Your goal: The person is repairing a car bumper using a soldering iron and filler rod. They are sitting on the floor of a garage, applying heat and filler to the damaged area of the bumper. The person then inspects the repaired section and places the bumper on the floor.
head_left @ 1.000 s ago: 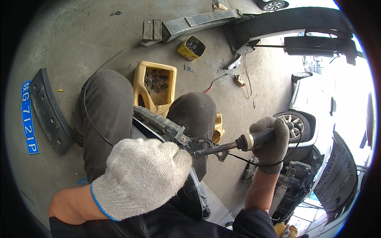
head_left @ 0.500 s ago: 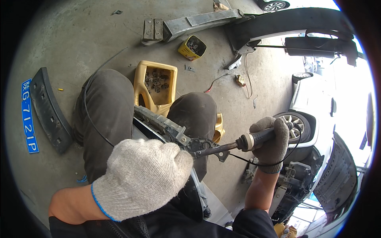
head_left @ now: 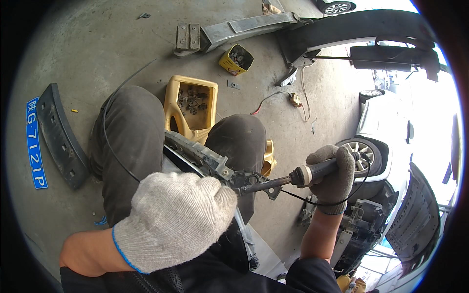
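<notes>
Hardly anything is shifting since the earlier frame, suggesting steady work: the right hand is gripping the soldering iron, pointing it toward the left hand, which is curling over the car part, its hold hidden.

Left glove is a creamy knit with fine ribbing and a bright blue edge at the cuff; the right glove looks dingier, more grey-beige, also blue-edged. Tool has a black grip, cream ring and dark shaft. The thin rod is dark grey, trousers plain charcoal-brown. Jug's gold, little tub brighter yellow. Number plate: blue, white characters. Floor's blotchy grey, curved strip black, car white.
</notes>
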`<state>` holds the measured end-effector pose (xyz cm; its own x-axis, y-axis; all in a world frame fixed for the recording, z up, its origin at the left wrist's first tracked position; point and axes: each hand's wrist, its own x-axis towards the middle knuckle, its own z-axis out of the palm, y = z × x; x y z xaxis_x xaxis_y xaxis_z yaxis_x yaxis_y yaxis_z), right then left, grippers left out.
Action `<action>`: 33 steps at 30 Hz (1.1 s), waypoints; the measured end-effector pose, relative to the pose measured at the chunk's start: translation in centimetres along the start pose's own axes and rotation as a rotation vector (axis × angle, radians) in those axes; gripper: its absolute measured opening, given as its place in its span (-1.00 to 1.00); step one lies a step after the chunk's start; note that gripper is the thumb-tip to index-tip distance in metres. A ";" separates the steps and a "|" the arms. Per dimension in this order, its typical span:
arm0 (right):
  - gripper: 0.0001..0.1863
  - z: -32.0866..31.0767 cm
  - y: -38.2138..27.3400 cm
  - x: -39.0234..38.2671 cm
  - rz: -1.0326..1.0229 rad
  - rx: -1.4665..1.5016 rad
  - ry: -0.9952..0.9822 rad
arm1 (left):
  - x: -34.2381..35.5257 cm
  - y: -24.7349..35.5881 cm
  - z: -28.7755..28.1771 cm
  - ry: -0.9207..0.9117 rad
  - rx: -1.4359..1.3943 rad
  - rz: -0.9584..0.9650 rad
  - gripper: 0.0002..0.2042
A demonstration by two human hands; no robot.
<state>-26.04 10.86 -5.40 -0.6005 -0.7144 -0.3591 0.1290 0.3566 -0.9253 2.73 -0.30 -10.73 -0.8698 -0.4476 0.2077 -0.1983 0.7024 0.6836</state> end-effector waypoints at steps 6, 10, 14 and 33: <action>-0.43 -0.8 0.1 0.2 -0.013 0.035 -0.070 | -0.1 0.0 0.0 -0.023 0.001 -0.001 -0.78; -0.43 -0.7 0.1 0.2 -0.030 0.042 -0.070 | -0.1 0.1 -0.1 -0.034 0.005 0.004 -0.76; -0.43 -0.8 0.0 0.1 -0.013 0.057 -0.077 | -0.1 0.1 -0.2 -0.050 0.010 -0.001 -0.75; -0.40 -0.2 -0.3 -0.2 -0.040 -0.029 -0.056 | 0.0 0.3 0.1 -0.011 0.026 -0.011 -0.81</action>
<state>-26.11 11.06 -4.98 -0.5595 -0.7608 -0.3288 0.0822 0.3438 -0.9354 2.65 -0.01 -10.58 -0.8725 -0.4492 0.1923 -0.2194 0.7118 0.6673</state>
